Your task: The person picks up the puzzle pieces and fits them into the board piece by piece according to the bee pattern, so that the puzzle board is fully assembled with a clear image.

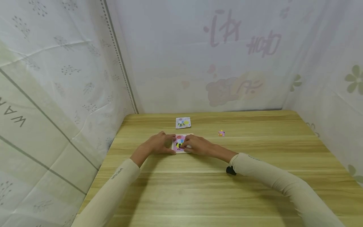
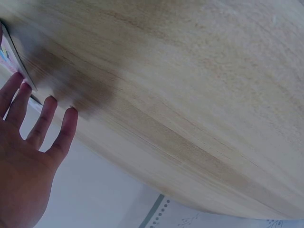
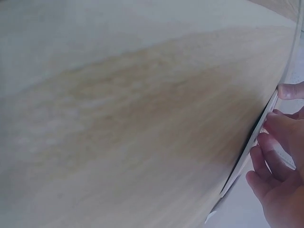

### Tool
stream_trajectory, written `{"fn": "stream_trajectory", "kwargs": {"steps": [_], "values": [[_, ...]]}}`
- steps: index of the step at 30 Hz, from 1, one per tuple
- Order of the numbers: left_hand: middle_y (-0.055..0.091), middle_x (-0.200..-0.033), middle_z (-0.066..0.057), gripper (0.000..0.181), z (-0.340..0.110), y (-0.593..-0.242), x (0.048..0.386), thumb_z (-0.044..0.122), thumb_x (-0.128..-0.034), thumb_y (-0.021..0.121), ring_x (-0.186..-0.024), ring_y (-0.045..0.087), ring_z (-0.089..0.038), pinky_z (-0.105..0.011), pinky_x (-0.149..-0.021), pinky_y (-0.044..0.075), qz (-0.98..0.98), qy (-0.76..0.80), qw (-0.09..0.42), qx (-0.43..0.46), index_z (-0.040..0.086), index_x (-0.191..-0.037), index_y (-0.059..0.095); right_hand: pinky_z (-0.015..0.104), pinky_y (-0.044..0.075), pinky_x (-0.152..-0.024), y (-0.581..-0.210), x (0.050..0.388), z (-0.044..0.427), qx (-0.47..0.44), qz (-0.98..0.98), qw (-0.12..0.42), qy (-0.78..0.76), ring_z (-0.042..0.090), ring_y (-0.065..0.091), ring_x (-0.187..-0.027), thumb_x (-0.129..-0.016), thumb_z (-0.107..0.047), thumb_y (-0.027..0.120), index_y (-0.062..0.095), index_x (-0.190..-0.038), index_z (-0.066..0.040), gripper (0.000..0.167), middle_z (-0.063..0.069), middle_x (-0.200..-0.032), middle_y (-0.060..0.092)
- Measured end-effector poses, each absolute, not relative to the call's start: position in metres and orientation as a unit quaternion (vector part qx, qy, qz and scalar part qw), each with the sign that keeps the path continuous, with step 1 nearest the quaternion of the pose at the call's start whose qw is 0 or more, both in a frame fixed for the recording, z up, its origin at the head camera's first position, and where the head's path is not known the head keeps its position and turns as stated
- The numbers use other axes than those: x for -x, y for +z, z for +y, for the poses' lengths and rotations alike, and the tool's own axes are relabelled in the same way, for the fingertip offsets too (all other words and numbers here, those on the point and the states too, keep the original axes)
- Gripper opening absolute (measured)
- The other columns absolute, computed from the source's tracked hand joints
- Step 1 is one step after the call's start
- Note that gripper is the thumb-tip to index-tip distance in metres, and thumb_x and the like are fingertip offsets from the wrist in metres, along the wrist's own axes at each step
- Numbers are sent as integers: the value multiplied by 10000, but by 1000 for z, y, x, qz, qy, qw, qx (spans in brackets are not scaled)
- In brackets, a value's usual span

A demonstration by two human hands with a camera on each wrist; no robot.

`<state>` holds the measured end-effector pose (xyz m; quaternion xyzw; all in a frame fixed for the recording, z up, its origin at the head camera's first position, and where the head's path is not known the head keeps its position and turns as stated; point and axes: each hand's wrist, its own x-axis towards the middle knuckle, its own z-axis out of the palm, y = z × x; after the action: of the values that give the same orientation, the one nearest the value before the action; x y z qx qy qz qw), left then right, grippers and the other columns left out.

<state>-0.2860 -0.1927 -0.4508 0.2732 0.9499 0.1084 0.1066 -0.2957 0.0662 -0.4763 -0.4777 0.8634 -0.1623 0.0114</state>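
Observation:
A small flat picture board (image 1: 178,145) lies on the table, showing a yellow-and-black bee on pink; it looks like a jigsaw puzzle in a pale frame. At its left edge my left hand (image 1: 161,144) rests with thumb and fingers spread. In the left wrist view the fingers of the left hand (image 2: 33,142) are nearly straight, some tips touching the board's edge. Over the board's right half is my right hand (image 1: 199,145), its fingers bent down onto the surface. The right wrist view shows the right hand (image 3: 282,156) against the board (image 3: 247,147); whether a piece is between its fingertips is hidden.
Behind the board lies a paper card (image 1: 183,123) with a similar bee picture. A loose pink puzzle piece (image 1: 221,133) lies to the right. The wooden table (image 1: 181,192) meets patterned cloth (image 1: 181,56) at the back and sides.

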Motion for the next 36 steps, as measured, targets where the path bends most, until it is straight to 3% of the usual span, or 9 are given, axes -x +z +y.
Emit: {"fn": "stream_trajectory", "kwargs": {"steps": [11, 18, 24, 36], "values": [[573, -1495, -26, 765, -192, -451, 286, 601, -862, 782, -1178, 555, -267, -510, -940, 511, 949, 106, 97, -280, 203, -1488, 593, 372, 542, -890, -469, 296, 82, 450, 878, 14, -164, 192, 604, -1112, -1014, -219, 696, 781, -1194, -142, 213, 43, -1201, 676], [577, -1490, -49, 772, -191, -449, 286, 598, -871, 775, -1211, 552, -287, -528, -969, 501, 949, 102, 103, -279, 195, -1500, 580, 377, 541, -897, -463, 301, 110, 409, 896, 11, -175, 183, 599, -1112, -1019, -209, 677, 758, -1244, -122, 254, 43, -1205, 661], [582, -1468, -95, 787, -191, -447, 284, 586, -870, 783, -1223, 545, -307, -551, -983, 491, 949, 109, 109, -275, 185, -1511, 566, 433, 551, -895, -458, 307, 132, 389, 905, 1, -174, 251, 616, -1126, -987, -125, 693, 756, -1221, -70, 249, 89, -1202, 677], [587, -1451, -101, 780, -192, -448, 285, 586, -866, 788, -1214, 542, -300, -548, -991, 486, 950, 110, 110, -269, 211, -1513, 567, 443, 551, -900, -461, 328, 171, 370, 914, -19, -163, 269, 631, -1120, -975, -180, 732, 735, -1261, -48, 315, 110, -1225, 684]]}}
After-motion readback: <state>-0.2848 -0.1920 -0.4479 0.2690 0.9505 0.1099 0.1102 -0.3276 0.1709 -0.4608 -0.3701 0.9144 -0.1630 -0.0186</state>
